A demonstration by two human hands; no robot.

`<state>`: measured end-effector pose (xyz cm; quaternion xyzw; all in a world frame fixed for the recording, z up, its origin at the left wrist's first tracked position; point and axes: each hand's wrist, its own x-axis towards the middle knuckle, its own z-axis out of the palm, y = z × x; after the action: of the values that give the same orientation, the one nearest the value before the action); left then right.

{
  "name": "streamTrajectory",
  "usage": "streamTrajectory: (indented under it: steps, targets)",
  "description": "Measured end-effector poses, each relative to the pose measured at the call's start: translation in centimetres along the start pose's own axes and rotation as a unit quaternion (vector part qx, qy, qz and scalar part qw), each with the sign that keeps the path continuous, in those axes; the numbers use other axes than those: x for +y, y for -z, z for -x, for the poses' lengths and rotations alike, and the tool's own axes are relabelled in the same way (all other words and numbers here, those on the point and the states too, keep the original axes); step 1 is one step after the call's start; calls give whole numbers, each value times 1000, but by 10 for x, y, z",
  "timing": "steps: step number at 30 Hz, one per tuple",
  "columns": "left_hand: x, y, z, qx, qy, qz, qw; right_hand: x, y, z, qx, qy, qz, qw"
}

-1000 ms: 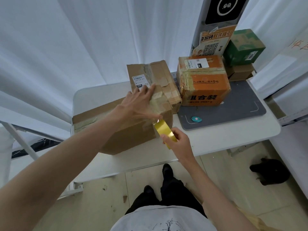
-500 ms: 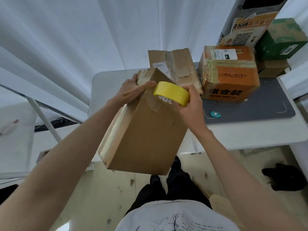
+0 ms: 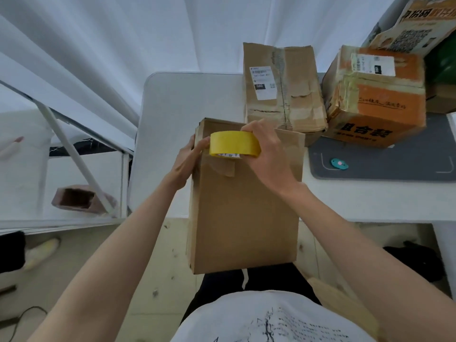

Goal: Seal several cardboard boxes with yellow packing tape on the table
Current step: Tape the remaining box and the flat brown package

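A tall plain brown cardboard box (image 3: pixel 244 206) is held up on end, in front of the near edge of a white surface (image 3: pixel 187 99). The left hand (image 3: pixel 188 160) grips the box's upper left edge, fingers curled round it. The right hand (image 3: pixel 267 154) grips a yellow roll of packing tape (image 3: pixel 234 143) against the box's top front. Behind, on the surface, sit a worn brown cardboard box (image 3: pixel 283 87) and an orange printed cardboard box (image 3: pixel 377 95).

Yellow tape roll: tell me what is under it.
The yellow tape roll, gripped by the right hand, sits against the plain cardboard box near its top edge. An old tape patch shows just below; the cardboard directly under the roll is covered.
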<state>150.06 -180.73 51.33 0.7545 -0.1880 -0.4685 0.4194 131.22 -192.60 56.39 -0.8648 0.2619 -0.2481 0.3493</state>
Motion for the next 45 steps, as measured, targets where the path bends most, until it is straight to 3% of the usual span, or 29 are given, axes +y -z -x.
streamTrajectory:
  steps: [4, 12, 15, 18, 22, 24, 34, 45]
  targets:
    - [-19, 6, 0, -13, 79, 34, 996, 10, -23, -8, -56, 6, -10, 998]
    - [-39, 16, -19, -40, 131, 56, 989, 30, -42, -28, -160, -20, -14, 987]
    - [-44, 20, -29, -44, 132, 52, 989, 34, -37, -31, -154, -6, 10, 988]
    - [-63, 36, -37, -40, 136, 58, 988, 67, -11, -24, -110, 7, 134, 985]
    - [-86, 56, -46, -63, 154, 67, 984, 124, 39, 9, -6, -98, 193, 976]
    - [-90, 58, -52, -78, 158, 68, 982, 135, 56, 21, 18, -108, 213, 971]
    - [-73, 51, -63, -129, 137, 60, 980, 169, 67, 9, 12, -74, 250, 965]
    - [-66, 44, -58, -72, 95, 40, 992, 182, 43, 32, -30, -112, 249, 962]
